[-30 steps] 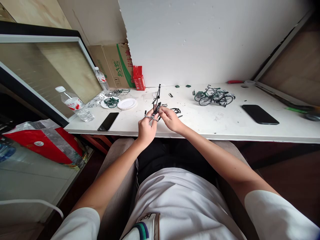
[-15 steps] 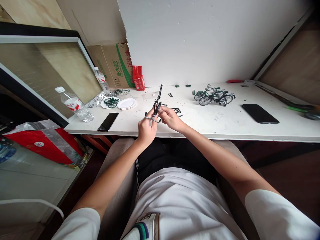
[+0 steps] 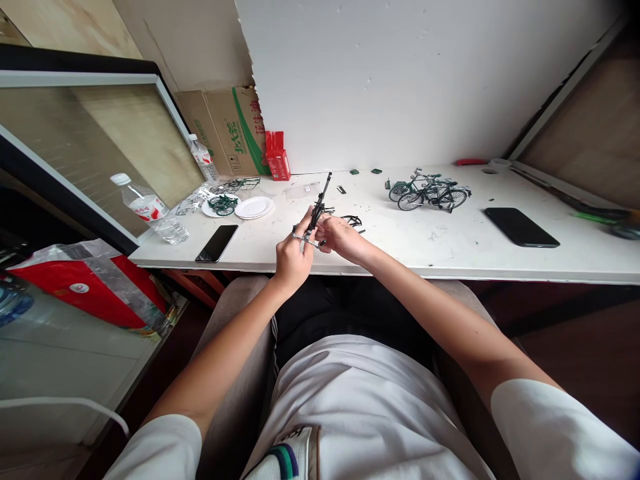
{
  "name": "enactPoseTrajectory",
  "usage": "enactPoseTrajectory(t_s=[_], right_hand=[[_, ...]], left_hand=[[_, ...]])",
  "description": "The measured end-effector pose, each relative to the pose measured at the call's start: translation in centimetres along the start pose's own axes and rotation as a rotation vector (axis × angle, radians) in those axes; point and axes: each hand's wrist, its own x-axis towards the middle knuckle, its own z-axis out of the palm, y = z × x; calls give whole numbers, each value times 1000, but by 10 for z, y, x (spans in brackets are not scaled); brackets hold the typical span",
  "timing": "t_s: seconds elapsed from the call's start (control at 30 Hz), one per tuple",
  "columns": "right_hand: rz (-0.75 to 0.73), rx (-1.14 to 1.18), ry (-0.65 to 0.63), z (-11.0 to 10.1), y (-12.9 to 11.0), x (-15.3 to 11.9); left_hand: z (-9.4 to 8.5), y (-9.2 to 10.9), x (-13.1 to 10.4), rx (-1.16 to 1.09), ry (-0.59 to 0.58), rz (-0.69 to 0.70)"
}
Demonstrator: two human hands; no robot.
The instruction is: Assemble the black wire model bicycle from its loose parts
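Note:
My left hand point(image 3: 294, 261) is closed around a black model bicycle frame point(image 3: 319, 207), held above the front of the table. Silver handlebars point(image 3: 303, 238) stick out on the near side of it. With its fingers bent together, my right hand point(image 3: 343, 239) pinches at the right side of the same frame, close to the handlebar end; the fingertips partly hide what they touch. Just beyond my right hand lie loose black bicycle parts point(image 3: 353, 221) on the white table point(image 3: 400, 250). Assembled model bicycles point(image 3: 433, 192) stand together farther right.
On the left are a phone point(image 3: 217, 243), a water bottle point(image 3: 150, 210), white paper plates point(image 3: 254, 207) and green parts point(image 3: 223, 204) on another plate. A red box point(image 3: 277, 157) stands by the wall. A dark phone-like slab point(image 3: 521, 227) lies at the right.
The bicycle frame has tilted a little to the right in my left hand. My right hand has turned slightly, its fingers lower beside the handlebars.

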Motion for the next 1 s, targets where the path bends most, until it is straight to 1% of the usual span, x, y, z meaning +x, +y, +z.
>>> enactPoseTrajectory(t_s=[0.13, 0.2, 0.27, 0.33, 0.37, 0.43, 0.5, 0.53, 0.6, 0.77, 1.0], right_hand=[[152, 165, -55, -1, -5, 0], [183, 191, -81, -2, -7, 1], [179, 140, -93, -3, -7, 0], [110, -28, -43, -3, -7, 0], [39, -166, 0, -3, -6, -1], [-154, -521, 91, -4, -6, -2], [-327, -862, 146, -6, -6, -3], [-378, -985, 162, -8, -6, -3], [-418, -1113, 181, -10, -5, -4], [-441, -1131, 136, -14, -3, -4], [-472, -1009, 108, -16, -1, -1]], left_hand=[[-1, 0, 1, 8, 3, 29], [-2, 0, 1, -10, 5, 47], [-2, 1, 2, -23, 2, 43], [-1, 1, 2, -43, -1, 20], [0, 1, 2, -61, 0, 9], [1, 1, 2, -103, 9, -7], [2, 1, 2, -122, 19, -20], [2, 1, 2, -124, 22, -26], [3, 2, 2, -124, 19, -29], [2, 2, 1, -119, 22, -3], [1, 3, 2, -87, 16, -29]])
